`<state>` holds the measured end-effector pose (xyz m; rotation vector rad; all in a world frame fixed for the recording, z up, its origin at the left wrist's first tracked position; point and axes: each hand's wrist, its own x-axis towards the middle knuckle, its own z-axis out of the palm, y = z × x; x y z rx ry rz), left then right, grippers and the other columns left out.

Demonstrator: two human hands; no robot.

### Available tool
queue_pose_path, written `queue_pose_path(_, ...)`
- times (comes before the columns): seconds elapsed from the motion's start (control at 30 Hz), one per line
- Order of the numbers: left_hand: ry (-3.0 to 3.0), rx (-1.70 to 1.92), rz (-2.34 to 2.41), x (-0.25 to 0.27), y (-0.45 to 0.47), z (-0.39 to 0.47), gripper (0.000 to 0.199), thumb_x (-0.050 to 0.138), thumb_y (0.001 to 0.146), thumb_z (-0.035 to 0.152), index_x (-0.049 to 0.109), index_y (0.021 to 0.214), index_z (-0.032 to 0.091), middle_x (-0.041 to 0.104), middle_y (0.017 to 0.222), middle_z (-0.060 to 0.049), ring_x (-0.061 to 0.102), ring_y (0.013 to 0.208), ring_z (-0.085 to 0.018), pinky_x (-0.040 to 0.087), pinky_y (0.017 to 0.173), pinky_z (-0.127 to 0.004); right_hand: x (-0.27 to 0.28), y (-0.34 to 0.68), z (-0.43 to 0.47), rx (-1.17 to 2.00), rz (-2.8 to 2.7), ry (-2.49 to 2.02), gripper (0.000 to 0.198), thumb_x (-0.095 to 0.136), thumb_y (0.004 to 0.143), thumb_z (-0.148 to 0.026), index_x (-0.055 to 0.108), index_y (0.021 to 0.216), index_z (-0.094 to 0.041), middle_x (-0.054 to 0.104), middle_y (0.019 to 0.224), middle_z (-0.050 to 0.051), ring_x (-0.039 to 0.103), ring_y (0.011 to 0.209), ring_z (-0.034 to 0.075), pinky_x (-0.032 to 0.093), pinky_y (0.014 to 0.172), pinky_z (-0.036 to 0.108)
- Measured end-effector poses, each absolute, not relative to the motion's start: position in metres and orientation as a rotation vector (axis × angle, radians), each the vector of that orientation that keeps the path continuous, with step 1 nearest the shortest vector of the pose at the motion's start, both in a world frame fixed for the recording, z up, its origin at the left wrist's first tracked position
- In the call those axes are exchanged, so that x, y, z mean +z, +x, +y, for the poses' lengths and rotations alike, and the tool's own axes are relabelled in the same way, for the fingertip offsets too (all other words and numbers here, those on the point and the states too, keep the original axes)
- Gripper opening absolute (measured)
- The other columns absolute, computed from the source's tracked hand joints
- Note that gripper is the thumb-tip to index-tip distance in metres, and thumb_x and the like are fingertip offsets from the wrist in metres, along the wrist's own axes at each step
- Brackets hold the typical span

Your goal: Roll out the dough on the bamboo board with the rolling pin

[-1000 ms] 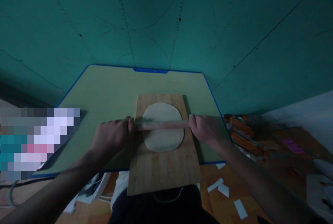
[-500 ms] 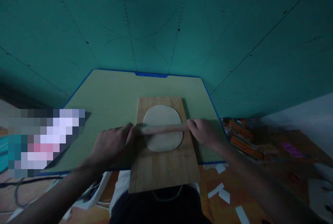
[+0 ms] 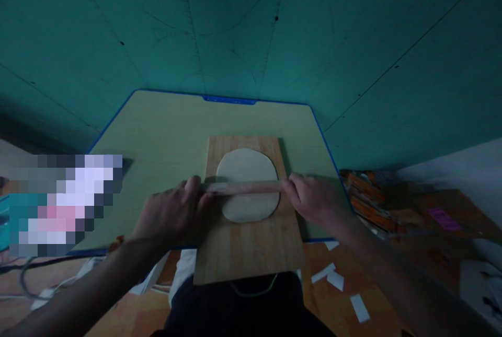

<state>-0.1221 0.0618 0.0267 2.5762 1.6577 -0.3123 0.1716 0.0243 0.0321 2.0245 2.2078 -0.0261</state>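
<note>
The rolling pin [image 3: 245,187] lay nearly level across the centre of the frame, just below the middle, over a flat, rounded sheet of dough [image 3: 251,210] on a wooden board [image 3: 249,253]. The left hand [image 3: 172,209], left of centre, had its grip wrapped round the pin's left end; the right hand [image 3: 311,196], right of centre, held the other end likewise. The pin looked slim, stiff and fairly light; its ends, clear of the dough, seemed the right places to hold. The dough looked thin and soft, likely to stretch or tear if pinched, so spread palms beneath it would suit better. The board, probably rigid, overhung the bench [image 3: 168,128] at lower centre, where pressure might tip it.
</note>
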Motion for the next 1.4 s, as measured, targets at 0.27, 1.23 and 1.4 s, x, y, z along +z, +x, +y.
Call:
queue_pose_path(0.27,2.646,-0.466,1.541,0.031,-0.130,0.069,0.047,0.042,0.100,0.059,0.061,0.111,0.018,0.072,0.077,-0.011,0.070,0.064,-0.029,0.032,0.049,-0.031,0.034,0.178,0.024,-0.127,2.211,1.978,0.055,0.034,0.102,-0.057,0.070,0.085,-0.019,0.074,0.075,0.011,0.067,0.064,0.023,0.022,0.054,0.032)
queue_pose_path(1.23,2.744,-0.579,1.476,0.051,-0.111,0.080,0.066,0.045,0.093,0.075,0.067,0.112,0.015,0.073,0.093,-0.017,0.072,0.078,-0.034,0.044,0.058,-0.037,0.061,0.167,0.047,-0.042,2.080,1.838,0.069,0.029,0.101,-0.070,0.070,0.094,-0.015,0.076,0.087,0.018,0.073,0.084,0.033,0.040,0.063,0.034)
queue_pose_path(1.4,2.734,-0.543,1.584,0.053,-0.100,0.069,0.066,0.048,0.093,0.073,0.066,0.109,0.011,0.069,0.087,-0.017,0.070,0.070,-0.032,0.042,0.050,-0.035,0.054,0.166,0.042,-0.091,2.067,1.895,0.065,0.030,0.101,-0.069,0.067,0.100,-0.015,0.075,0.088,0.016,0.073,0.082,0.031,0.042,0.063,0.034)
